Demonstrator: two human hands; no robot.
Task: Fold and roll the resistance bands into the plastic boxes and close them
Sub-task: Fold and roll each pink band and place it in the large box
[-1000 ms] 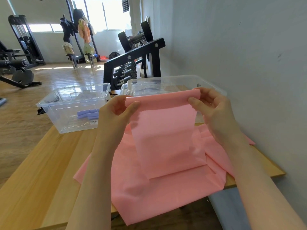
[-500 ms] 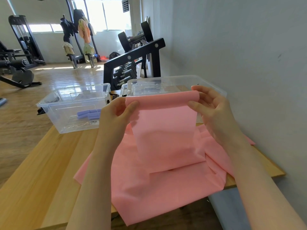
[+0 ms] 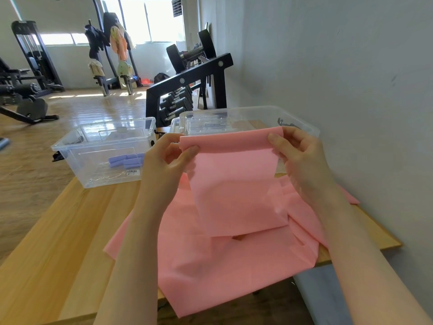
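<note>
Pink band (image 3: 234, 191): top edge held up above the worktop (image 3: 58, 242), the rest heaped below
Left hand (image 3: 168, 160): grip pinching the top left corner
Right hand (image 3: 302, 156): grip pinching the top right corner
Plastic boxes: one (image 3: 103, 148) at left with purple rolls (image 3: 126, 159), another (image 3: 246, 118) behind the band

- The place is a gym.
- A black steel rack of dumbbells (image 3: 185, 90) stands against the grey wall.
- Black weight machines (image 3: 28, 73) sit across the glossy wooden floor (image 3: 77, 109).
- Large bright windows (image 3: 143, 19) light the far end.
</note>
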